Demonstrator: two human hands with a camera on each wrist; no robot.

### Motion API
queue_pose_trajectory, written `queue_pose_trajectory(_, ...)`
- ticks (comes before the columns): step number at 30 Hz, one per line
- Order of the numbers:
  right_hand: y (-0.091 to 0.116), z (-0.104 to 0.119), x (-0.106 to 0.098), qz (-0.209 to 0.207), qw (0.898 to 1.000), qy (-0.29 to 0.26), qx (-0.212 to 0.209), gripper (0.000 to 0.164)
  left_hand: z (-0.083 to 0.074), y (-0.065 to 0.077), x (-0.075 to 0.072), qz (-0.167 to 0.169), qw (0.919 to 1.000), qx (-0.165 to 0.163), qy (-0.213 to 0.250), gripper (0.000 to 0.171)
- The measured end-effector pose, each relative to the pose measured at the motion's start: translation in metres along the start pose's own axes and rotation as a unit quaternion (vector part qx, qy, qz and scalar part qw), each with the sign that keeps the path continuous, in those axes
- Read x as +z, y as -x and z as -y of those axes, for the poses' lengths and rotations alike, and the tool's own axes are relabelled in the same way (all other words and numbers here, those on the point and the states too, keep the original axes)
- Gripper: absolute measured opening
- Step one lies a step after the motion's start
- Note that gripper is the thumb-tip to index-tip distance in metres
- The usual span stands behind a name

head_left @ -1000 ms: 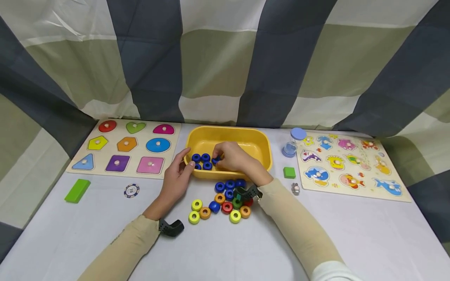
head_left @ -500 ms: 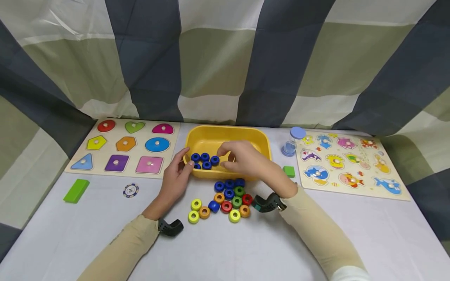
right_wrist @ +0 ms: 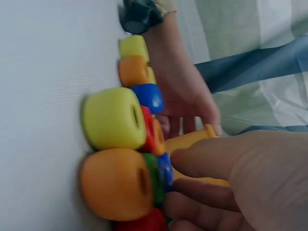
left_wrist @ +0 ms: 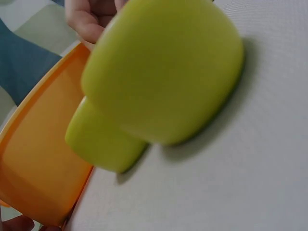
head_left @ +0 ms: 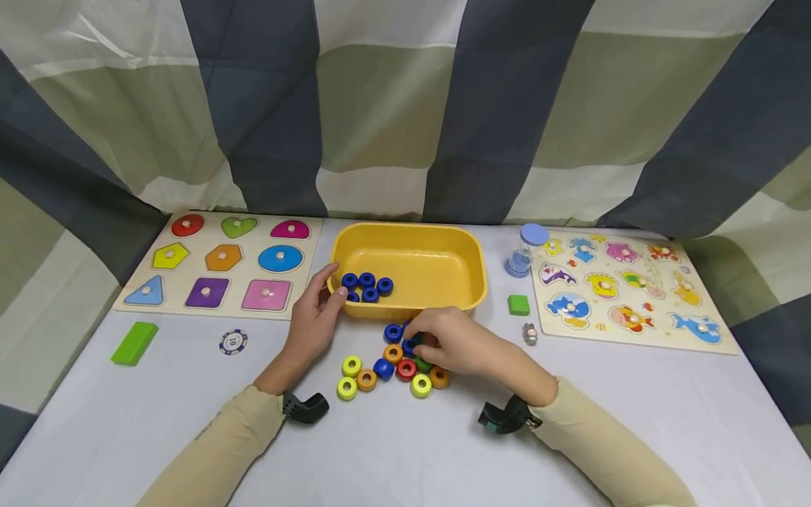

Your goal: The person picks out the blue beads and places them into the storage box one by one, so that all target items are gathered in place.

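My left hand grips the left front corner of a yellow plastic tub, thumb at the rim. Several blue ring beads lie inside at its left end. In front of the tub, my right hand reaches over a cluster of loose beads, thumb and forefinger apart, fingertips right at a blue bead. Around it lie orange beads, yellow-green beads and a red bead. In the right wrist view a green bead shows; the hand hides part of the cluster.
A shape puzzle board lies left, with a green block and a poker chip before it. To the right are an hourglass-like bottle, green cube, small figurine and animal puzzle board.
My right hand has let go of a blue bead in the tub, then moved out over the rim and down to the loose beads. The left hand has stayed on the tub.
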State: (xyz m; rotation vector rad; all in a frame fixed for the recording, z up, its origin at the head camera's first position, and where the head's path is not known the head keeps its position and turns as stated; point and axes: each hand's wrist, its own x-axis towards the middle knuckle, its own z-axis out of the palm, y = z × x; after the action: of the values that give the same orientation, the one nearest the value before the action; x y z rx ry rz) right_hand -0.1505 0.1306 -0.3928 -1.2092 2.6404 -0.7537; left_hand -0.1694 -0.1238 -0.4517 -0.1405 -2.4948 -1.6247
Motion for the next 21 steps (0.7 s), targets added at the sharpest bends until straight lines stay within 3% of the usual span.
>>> queue_pose_trajectory(13, -0.001, 0.004, 0.016, -0.026, 0.998, 0.043, 0.031, 0.012, -0.001, -0.002, -0.001, 0.002, 1.0, 0.0, 0.002, 0.047)
queue_pose_trajectory(21, 0.001, 0.004, 0.024, -0.043, 0.997, 0.066, 0.025, 0.012, -0.001, -0.001, 0.0, 0.0, 1.0, 0.0, 0.001, 0.047)
